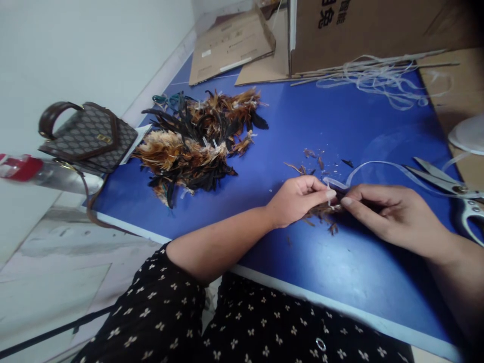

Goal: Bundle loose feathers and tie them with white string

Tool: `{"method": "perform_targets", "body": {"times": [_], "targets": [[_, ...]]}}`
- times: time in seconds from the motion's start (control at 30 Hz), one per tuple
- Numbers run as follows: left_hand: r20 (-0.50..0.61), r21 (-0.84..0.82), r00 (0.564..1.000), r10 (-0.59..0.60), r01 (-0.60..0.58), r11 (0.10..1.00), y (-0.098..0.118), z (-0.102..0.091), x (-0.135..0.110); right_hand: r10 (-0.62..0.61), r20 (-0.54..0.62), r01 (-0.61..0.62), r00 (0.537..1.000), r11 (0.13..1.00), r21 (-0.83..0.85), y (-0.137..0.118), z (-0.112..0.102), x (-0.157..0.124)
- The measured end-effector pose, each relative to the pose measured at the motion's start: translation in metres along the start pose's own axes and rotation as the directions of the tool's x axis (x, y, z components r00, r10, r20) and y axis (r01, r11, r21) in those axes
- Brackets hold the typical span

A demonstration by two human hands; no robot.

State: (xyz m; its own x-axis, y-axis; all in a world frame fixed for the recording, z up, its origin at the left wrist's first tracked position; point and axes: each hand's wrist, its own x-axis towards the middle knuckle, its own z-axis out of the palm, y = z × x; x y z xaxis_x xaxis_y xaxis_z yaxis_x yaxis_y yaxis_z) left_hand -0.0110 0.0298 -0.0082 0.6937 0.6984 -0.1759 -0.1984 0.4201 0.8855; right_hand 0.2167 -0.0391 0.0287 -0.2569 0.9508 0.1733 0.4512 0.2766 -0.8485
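Over the blue table, my left hand (293, 201) is closed in a pinch on a translucent white ribbon (372, 163). Close beside it, the thumb and index finger of my right hand (393, 214) are pressed together. A small dark piece, perhaps a feather, shows between the two hands, but what the right fingertips hold is hidden. The ribbon arcs from the hands toward open-bladed scissors (440, 176) on the right. Small brown feathers (321, 214) lie beneath my fingers, and loose scraps (310, 154) are scattered just beyond them.
Bundled brown and black feathers (196, 146) cover the table's left part. A patterned handbag (91, 133) and a red-capped bottle (49, 174) are farther left. Tangled ribbon (381, 83), thin sticks and cardboard (234, 43) lie at the back. A white container (469, 133) stands at right.
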Motion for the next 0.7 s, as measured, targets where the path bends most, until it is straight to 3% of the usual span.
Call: {"method": "perform_targets", "body": {"times": [0.1, 0.23, 0.4, 0.5, 0.6, 0.7], "targets": [[-0.03, -0.063, 0.998, 0.058, -0.06, 0.996, 0.002, -0.002, 0.004, -0.105, -0.031, 0.104, 0.994, 0.994, -0.037, -0.002, 0.007, -0.001], [-0.015, -0.145, 0.999, 0.049, -0.051, 0.988, 0.006, -0.003, 0.004, -0.255, -0.129, 0.233, 0.958, 0.959, -0.162, -0.006, 0.014, 0.001], [0.148, -0.027, 0.987, 0.055, -0.052, 0.998, 0.017, 0.003, -0.003, -0.273, -0.171, 0.235, 0.947, 0.949, -0.212, -0.007, 0.013, 0.006], [0.22, 0.026, 0.975, -0.026, 0.021, 0.999, 0.024, 0.007, -0.007, -0.278, -0.169, 0.251, 0.945, 0.953, -0.167, -0.008, 0.011, 0.008], [0.176, 0.004, 0.979, -0.106, 0.107, 0.994, 0.025, 0.008, -0.007, -0.287, -0.224, 0.253, 0.931, 0.953, -0.167, -0.007, 0.011, 0.006], [0.047, -0.024, 0.992, -0.115, 0.117, 0.993, 0.021, 0.007, -0.004, -0.3, -0.271, 0.251, 0.915, 0.947, -0.201, -0.006, 0.013, 0.002]]}}
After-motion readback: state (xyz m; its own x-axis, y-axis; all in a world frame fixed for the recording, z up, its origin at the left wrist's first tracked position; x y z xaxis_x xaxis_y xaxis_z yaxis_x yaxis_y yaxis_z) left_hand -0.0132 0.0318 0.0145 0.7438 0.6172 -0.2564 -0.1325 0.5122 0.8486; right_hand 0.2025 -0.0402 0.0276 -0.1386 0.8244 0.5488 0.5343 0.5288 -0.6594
